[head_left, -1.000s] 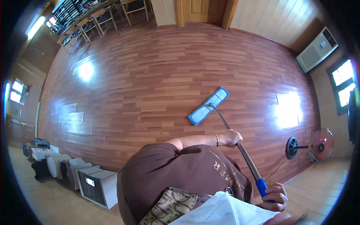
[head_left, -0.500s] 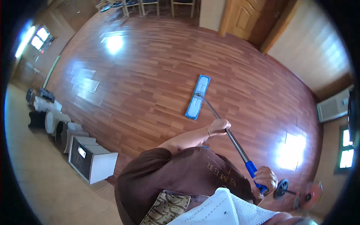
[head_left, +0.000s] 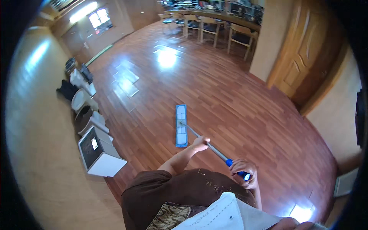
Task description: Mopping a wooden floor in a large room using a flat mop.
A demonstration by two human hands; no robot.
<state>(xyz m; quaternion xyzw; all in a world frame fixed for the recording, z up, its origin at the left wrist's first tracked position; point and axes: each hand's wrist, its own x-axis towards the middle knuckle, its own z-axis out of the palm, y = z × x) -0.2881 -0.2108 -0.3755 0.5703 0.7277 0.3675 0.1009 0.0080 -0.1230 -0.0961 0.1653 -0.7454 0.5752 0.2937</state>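
A flat mop with a long blue-edged, pale head lies flat on the brown wood-look floor, ahead of me and slightly left of centre. Its grey metal pole slants back toward my body. Partway down the pole my left hand is closed round it. My right hand grips the blue handle at the near end, close to my chest. The fingers of both hands are wrapped, and part of the handle is hidden under the right one.
Along the left wall stand a white box-shaped appliance, a white bin-like container and other items. Several wooden chairs line a long counter at the back. A wooden door is at the right. Bright reflections lie on the floor.
The view has tilted up, bringing the counter and chairs into sight. In the picture the mop head is farther left and lower, turned nearly straight ahead. Both hands keep their hold.
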